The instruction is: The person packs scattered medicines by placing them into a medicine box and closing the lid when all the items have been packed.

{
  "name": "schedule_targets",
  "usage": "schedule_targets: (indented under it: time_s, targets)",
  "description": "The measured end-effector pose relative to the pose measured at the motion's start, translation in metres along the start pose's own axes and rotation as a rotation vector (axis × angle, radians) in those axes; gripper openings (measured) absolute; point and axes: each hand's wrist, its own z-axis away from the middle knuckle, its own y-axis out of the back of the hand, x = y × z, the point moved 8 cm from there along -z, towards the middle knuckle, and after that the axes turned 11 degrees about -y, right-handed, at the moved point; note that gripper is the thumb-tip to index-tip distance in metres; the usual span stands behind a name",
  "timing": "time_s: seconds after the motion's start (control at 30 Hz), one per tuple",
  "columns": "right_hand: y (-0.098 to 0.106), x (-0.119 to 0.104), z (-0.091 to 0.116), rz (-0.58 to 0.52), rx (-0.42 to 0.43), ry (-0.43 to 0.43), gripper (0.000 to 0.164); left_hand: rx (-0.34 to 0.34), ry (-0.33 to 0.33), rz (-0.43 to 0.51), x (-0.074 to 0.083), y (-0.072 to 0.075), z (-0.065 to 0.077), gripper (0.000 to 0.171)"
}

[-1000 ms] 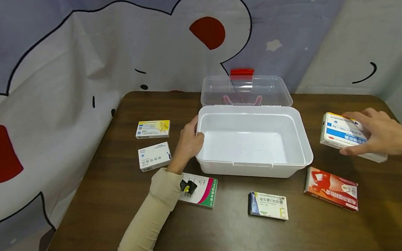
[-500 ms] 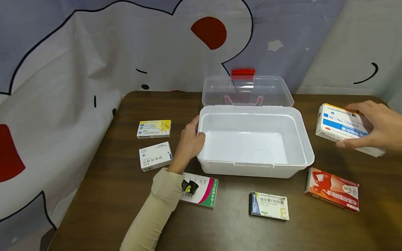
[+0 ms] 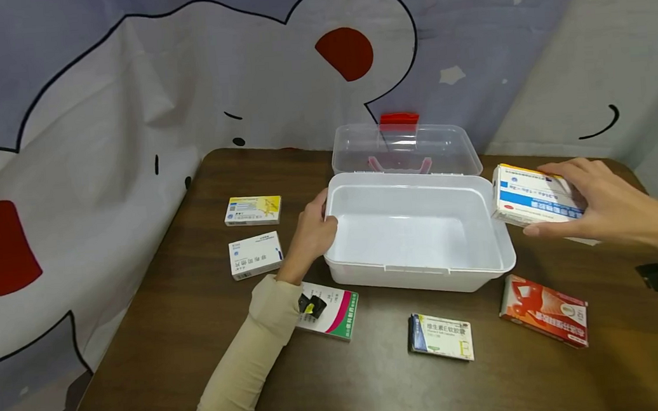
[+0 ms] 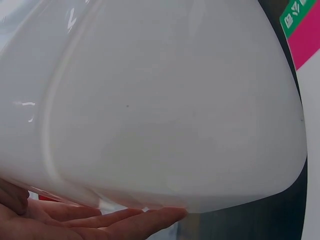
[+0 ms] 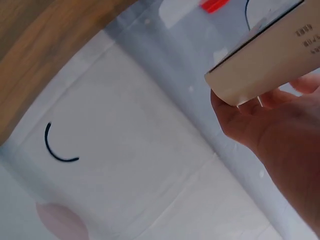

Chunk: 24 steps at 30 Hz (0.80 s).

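Note:
In the head view a white plastic storage box (image 3: 400, 242) stands with its clear lid (image 3: 405, 146) folded back behind it. My left hand (image 3: 311, 230) grips the box's left rim, and the left wrist view has its fingers (image 4: 150, 222) lying along the outer wall. Held up at the box's right edge is a white and blue medicine box (image 3: 534, 194) with a yellow-orange side. My right hand (image 3: 598, 202) holds it between thumb and fingers, tilted above the table. In the right wrist view the medicine box (image 5: 270, 60) shows a plain printed side.
On the brown table (image 3: 172, 344) lie a yellow and white medicine box (image 3: 253, 211), a white one (image 3: 255, 255), a green and pink one (image 3: 336, 313) partly under my left sleeve, a vitamin E box (image 3: 441, 336) and a red box (image 3: 544, 310). A patterned curtain (image 3: 262, 70) hangs behind.
My right hand has carried the white and blue medicine box leftward and up, from over the table's right side to the storage box's right rim. The left hand keeps its place.

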Motion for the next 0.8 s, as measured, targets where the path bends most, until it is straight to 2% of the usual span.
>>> schedule_targets:
  time_s: [0.27, 0.6, 0.8]
  targets:
    - [-0.015, -0.025, -0.008, -0.034, -0.041, 0.048, 0.083, 0.005, 0.000, 0.004, 0.000, -0.001, 0.000, 0.055]
    - [-0.031, -0.053, -0.021, -0.038, -0.128, 0.043, 0.089, 0.012, 0.014, 0.009, -0.001, -0.002, -0.001, 0.055]
    - [-0.039, -0.076, -0.034, -0.030, -0.149, 0.096, 0.091, 0.025, 0.031, 0.015, -0.002, -0.001, -0.001, 0.055]
